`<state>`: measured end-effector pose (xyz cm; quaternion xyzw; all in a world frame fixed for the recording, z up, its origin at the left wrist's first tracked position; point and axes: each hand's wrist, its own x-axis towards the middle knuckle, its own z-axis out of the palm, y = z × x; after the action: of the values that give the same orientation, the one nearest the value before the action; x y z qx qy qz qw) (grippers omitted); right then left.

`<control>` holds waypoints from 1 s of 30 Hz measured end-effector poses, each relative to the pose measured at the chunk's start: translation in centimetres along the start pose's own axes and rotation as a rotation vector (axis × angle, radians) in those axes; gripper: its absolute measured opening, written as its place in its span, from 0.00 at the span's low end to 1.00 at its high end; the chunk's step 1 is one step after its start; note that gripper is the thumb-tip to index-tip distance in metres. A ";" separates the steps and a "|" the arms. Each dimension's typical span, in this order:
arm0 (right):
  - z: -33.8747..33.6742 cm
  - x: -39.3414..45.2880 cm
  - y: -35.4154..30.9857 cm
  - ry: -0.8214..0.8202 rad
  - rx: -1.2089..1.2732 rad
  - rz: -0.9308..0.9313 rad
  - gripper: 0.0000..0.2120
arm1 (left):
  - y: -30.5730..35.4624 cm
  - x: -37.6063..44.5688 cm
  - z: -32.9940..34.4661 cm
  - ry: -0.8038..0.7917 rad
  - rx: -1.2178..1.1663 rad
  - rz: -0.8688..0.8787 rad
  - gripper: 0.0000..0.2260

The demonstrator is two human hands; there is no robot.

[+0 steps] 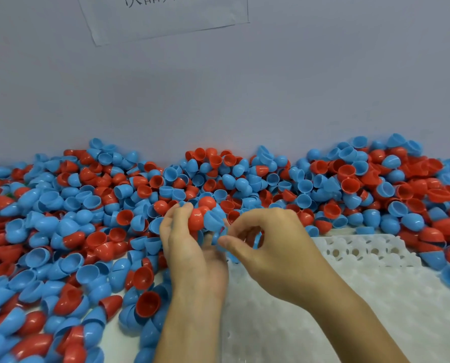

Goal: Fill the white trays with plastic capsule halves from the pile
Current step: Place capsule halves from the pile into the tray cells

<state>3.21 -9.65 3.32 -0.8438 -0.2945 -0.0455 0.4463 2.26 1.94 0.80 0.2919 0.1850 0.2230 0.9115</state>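
Note:
A big pile of red and blue capsule halves [87, 210] covers the table from the left edge to the far right. My left hand [189, 247] is cupped, palm up, around a bunch of red and blue halves [205, 214]. My right hand [265, 247] is beside it, thumb and fingers pinching a blue half [220, 238] at the edge of that bunch. The white tray [362, 297] with round pockets lies under and right of my right forearm; its visible pockets hold nothing.
A pale wall [244, 100] rises right behind the pile, with a taped paper sheet [166, 17] at the top. More halves [441, 226] crowd the tray's far and right edges. A strip of bare table [119, 334] shows left of the tray.

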 end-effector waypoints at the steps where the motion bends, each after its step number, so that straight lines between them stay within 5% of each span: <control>1: 0.2 -0.1 -0.1 -0.033 0.013 -0.002 0.06 | -0.1 -0.1 0.1 0.011 -0.007 -0.025 0.23; 5: 0.5 -0.2 0.3 -0.081 0.025 -0.018 0.08 | -0.3 0.0 0.1 0.028 -0.032 -0.042 0.27; 10: 1.1 -0.2 0.3 0.014 -0.035 0.016 0.13 | -0.4 0.1 0.1 0.032 -0.019 -0.032 0.18; 18: 1.0 0.2 0.5 0.061 -0.156 -0.034 0.03 | -0.6 0.0 0.2 0.025 0.058 0.002 0.14; 24: -0.5 0.4 1.1 0.162 -0.078 -0.016 0.06 | -0.5 0.3 0.2 0.014 0.091 0.072 0.10; 30: -0.1 0.1 1.2 -0.035 -0.074 0.055 0.08 | -1.2 0.0 0.5 0.008 0.067 0.063 0.09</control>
<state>3.97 -10.19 2.59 -0.8682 -0.2770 -0.0290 0.4106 2.85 0.83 0.47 0.3271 0.1864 0.2466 0.8930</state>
